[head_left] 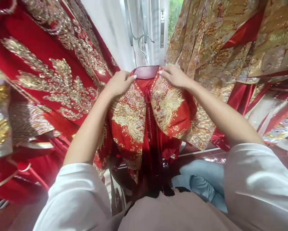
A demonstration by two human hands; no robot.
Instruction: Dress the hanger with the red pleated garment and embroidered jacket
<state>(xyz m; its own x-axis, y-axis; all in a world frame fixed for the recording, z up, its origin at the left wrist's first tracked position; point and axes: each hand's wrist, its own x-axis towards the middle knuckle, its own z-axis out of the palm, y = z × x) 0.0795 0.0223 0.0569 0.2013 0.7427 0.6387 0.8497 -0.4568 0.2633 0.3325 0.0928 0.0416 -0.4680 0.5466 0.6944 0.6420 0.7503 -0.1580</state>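
Observation:
In front of me hangs a red jacket (129, 128) with gold embroidery on both front panels and a small red tie at the neck. It is on a hanger (146, 72) with a wide, shiny reddish crosspiece and a metal hook. My left hand (120, 84) grips the jacket's left shoulder by the collar, thumb on top. At the opposite shoulder, my right hand (174, 75) holds the cloth the same way. The fingers of both hands are partly hidden behind the fabric. Below the tie, the jacket's front edges hang apart over dark red cloth.
A red garment with gold sequin leaves (62, 77) hangs close on the left. Gold patterned garments (213, 41) with red bands hang on the right. Behind the hanger is a white door frame with a lock plate (162, 29). Blue jeans (204, 179) show below.

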